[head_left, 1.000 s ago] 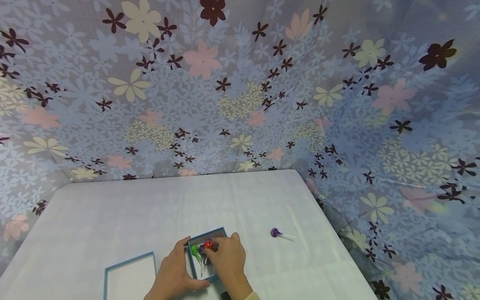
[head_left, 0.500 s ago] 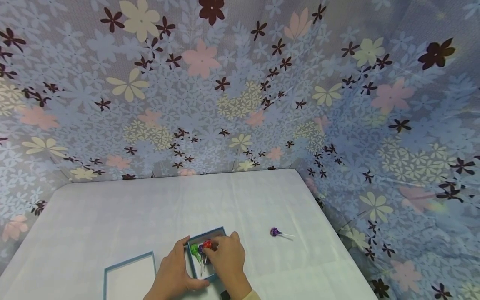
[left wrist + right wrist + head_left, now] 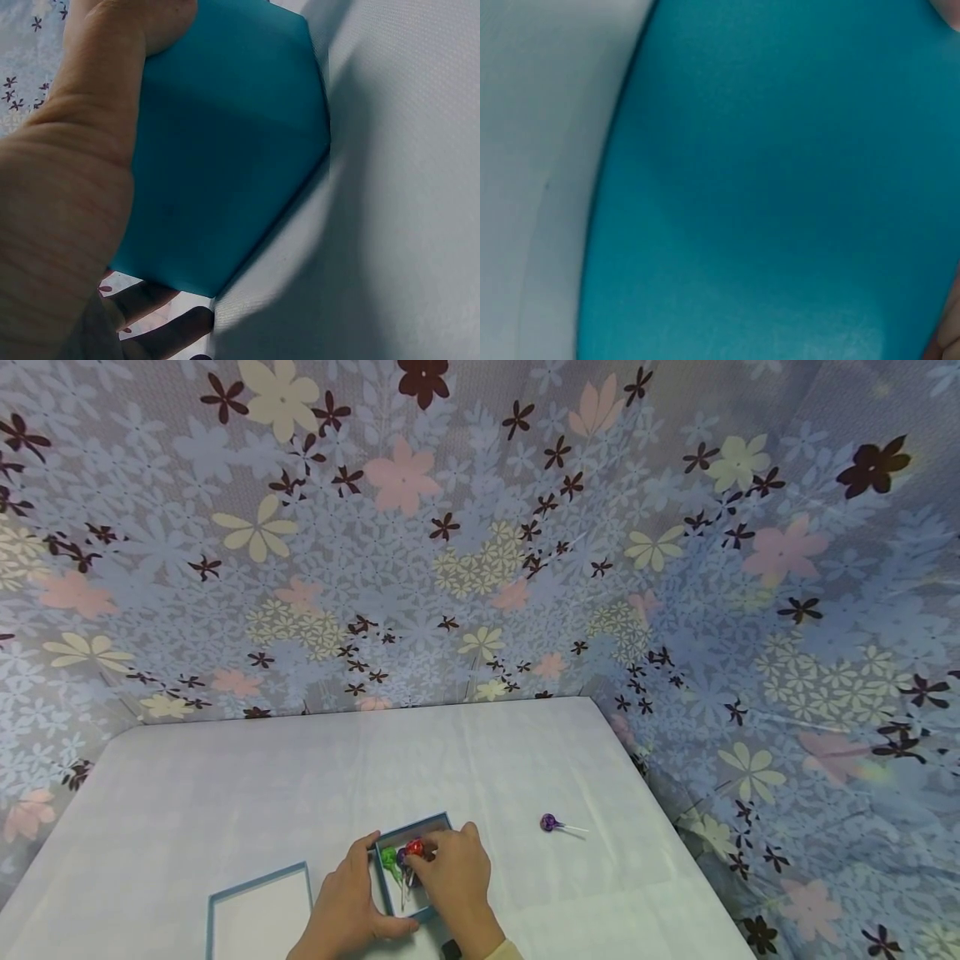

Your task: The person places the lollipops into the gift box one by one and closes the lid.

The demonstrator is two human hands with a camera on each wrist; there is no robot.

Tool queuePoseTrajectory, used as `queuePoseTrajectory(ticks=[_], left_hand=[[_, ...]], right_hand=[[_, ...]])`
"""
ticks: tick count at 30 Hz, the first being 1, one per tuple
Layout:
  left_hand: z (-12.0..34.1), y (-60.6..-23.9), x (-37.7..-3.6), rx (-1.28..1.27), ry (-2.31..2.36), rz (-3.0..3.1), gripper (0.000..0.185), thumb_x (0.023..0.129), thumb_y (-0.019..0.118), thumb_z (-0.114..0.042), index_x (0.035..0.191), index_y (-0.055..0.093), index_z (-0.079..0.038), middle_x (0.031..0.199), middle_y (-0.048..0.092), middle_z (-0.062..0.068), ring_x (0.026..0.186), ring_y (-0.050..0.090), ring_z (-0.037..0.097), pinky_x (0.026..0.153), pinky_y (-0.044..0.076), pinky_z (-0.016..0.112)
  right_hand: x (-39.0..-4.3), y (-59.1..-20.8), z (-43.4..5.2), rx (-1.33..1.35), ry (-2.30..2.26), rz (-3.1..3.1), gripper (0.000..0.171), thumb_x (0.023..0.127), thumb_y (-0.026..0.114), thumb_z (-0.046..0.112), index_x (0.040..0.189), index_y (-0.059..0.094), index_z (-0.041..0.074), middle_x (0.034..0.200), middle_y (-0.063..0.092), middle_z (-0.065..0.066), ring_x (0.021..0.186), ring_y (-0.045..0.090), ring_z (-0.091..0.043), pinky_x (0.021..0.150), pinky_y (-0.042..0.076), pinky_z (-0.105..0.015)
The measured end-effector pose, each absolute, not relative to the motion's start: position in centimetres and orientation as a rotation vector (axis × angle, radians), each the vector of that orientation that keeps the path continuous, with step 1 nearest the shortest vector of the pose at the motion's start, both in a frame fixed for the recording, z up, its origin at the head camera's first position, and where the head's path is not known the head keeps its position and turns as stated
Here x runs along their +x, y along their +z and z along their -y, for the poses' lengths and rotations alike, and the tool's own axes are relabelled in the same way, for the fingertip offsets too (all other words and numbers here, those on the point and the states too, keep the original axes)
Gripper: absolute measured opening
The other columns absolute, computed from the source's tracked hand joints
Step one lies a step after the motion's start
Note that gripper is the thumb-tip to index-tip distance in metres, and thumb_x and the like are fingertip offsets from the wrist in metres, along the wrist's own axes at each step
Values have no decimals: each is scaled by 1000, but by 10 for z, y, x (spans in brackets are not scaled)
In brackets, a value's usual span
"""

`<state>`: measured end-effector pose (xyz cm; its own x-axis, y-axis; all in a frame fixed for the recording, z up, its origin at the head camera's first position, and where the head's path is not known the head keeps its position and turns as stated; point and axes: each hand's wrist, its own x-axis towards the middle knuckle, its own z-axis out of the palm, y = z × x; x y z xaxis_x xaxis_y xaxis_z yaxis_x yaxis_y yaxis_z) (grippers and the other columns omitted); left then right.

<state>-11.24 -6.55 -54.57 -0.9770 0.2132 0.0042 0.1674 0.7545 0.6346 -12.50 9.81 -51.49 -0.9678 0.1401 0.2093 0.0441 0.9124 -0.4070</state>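
Observation:
A small blue-edged box (image 3: 412, 826) stands on the table with several lollipops inside. My left hand (image 3: 345, 897) grips it from the left, fingers at the far corner and thumb along the near side. My right hand (image 3: 459, 872) reaches in over the box's right side, thumb and fingertips pinching a red lollipop (image 3: 415, 848). Beside that lie a green lollipop (image 3: 388, 857) and a dark purple one (image 3: 402, 858), white sticks pointing toward me. In the left wrist view the box's teal outer wall (image 3: 232, 150) hides the contents; the same teal surface (image 3: 765, 187) fills most of the right wrist view.
A matching blue-rimmed tray or lid (image 3: 258, 882) lies left of the box, its white inside facing up. One purple lollipop (image 3: 550, 823) rests alone on the white table (image 3: 300, 793), to the right. Floral cloth (image 3: 480, 568) hangs behind and at both sides.

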Motion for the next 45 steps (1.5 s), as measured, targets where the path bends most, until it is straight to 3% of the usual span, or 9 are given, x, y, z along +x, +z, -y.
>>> queuePoseTrajectory(ticks=[10,16,25,45], left_hand=[[66,-545,-111,332,1056,-2888,136,43,89,-74,147,32,-7,113,61,11,86,58,19,81,54,45],[66,-545,-111,336,1053,-2896,135,44,91,-70,147,32,-6,112,61,12,88,58,21,82,53,47],[66,-544,-111,326,1047,-2863,136,45,90,-72,148,31,-5,115,61,12,90,57,20,83,53,48],[65,-542,-111,296,1049,-2843,138,43,91,-71,148,31,-5,123,60,16,103,61,30,94,51,54]], right_hand=[[-122,-506,-109,-45,653,2754,29,69,90,46,87,83,24,72,71,11,65,34,-6,51,33,-20],[-125,-499,-125,66,733,2664,21,75,88,39,88,82,23,77,74,10,68,37,-7,56,34,-19],[-127,-493,-140,101,858,2586,20,75,89,32,89,82,20,80,76,11,65,36,-6,57,33,-20],[-137,-498,-192,-130,831,2571,29,76,88,36,96,82,17,86,77,6,75,50,-13,65,45,-29]])
